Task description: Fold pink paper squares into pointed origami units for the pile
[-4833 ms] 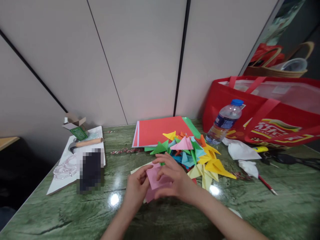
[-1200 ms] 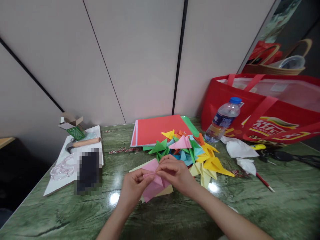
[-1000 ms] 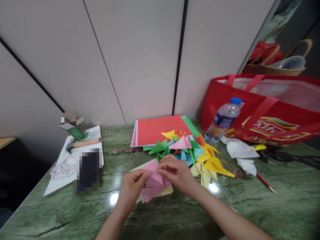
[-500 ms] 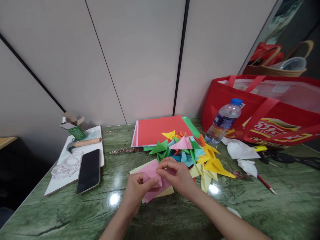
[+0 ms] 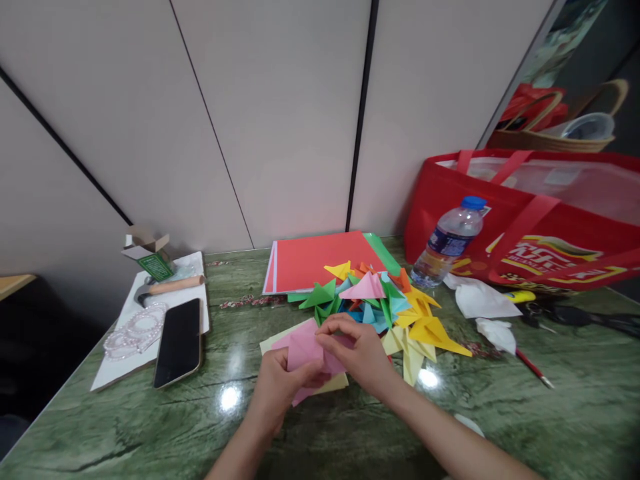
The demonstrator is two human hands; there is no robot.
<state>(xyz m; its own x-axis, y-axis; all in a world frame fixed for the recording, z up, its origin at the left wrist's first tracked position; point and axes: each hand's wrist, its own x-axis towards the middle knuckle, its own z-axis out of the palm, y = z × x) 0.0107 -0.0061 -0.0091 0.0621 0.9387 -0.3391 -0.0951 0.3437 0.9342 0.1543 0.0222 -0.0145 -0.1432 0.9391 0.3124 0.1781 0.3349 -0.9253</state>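
My left hand (image 5: 283, 381) has its fingers clamped on the folded pink paper (image 5: 303, 351), thumb on top. My right hand (image 5: 357, 350) pinches its upper right edge. Paper's over the sheet stack (image 5: 339, 383) on the surface (image 5: 150, 433), near the folded-paper pile (image 5: 373, 317).

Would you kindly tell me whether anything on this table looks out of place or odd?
Nothing looks spilled. A wooden-handled tool seems oddly placed, lying on a white board beside delicate-looking beaded loops, and a crumpled tissue sits loose by the end of a red pen.
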